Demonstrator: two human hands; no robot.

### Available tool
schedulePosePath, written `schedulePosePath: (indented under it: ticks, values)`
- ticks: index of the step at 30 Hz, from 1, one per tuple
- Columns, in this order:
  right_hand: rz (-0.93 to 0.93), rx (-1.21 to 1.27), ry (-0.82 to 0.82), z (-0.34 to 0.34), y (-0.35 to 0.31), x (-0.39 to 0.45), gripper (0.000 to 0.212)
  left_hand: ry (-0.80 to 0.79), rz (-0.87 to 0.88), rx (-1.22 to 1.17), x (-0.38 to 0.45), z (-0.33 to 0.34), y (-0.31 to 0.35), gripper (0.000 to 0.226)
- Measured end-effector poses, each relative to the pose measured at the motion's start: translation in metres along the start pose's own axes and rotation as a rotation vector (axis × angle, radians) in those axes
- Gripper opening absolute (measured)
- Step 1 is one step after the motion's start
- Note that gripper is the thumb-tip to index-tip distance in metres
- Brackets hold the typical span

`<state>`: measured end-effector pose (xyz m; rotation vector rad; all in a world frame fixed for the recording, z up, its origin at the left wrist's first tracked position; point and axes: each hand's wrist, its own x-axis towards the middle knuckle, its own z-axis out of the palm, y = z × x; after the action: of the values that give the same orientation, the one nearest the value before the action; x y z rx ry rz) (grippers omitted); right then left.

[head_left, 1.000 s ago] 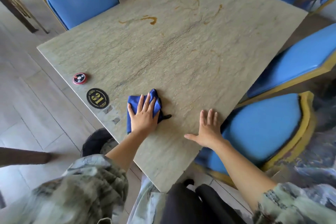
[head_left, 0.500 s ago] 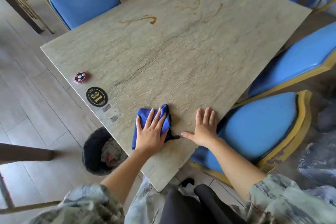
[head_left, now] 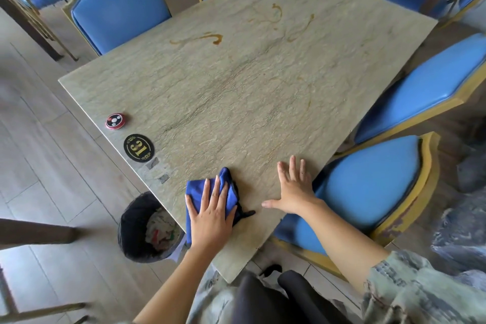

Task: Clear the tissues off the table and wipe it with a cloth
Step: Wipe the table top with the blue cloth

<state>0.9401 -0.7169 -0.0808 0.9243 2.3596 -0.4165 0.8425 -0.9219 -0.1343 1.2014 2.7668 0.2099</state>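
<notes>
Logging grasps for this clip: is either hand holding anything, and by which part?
Nothing is gripped. The left hand presses flat on the middle of the cloth; the right hand rests flat on the table.

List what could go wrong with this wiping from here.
1. The left hand presses the cloth flat near the table's close corner; a stroke toward the edge could carry it off, perhaps into the bin.
2. The brown stains lie far across, so short strokes may miss them.
</notes>
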Motion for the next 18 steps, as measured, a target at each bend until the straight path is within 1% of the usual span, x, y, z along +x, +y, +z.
schedulePosePath:
  ticks: [3, 6, 9, 12, 15, 18]
  values:
    - [-0.045, -0.061, -0.080, -0.015, 0.002, 0.002, 0.125, -0.037, -0.015, 0.038, -0.002, -0.003, -0.001, 0.064]
    - [-0.038, -0.126, -0.180, -0.025, 0.000, 0.009, 0.128, -0.075, 0.022, 0.050, 0.012, -0.008, -0.006, 0.065]
    - [-0.006, -0.128, -0.243, -0.024, -0.001, 0.012, 0.130, -0.140, 0.055, 0.045, 0.042, -0.014, -0.016, 0.066]
    - [0.024, -0.131, -0.275, -0.025, -0.004, 0.013, 0.129, -0.157, 0.056, 0.028, 0.083, -0.022, -0.032, 0.070]
    - [0.033, -0.127, -0.273, -0.025, -0.004, 0.012, 0.129, -0.108, 0.033, 0.021, 0.110, -0.029, -0.057, 0.070]
    - [0.022, -0.105, -0.251, -0.023, 0.000, 0.011, 0.130, -0.045, -0.022, -0.011, 0.116, -0.031, -0.078, 0.059]
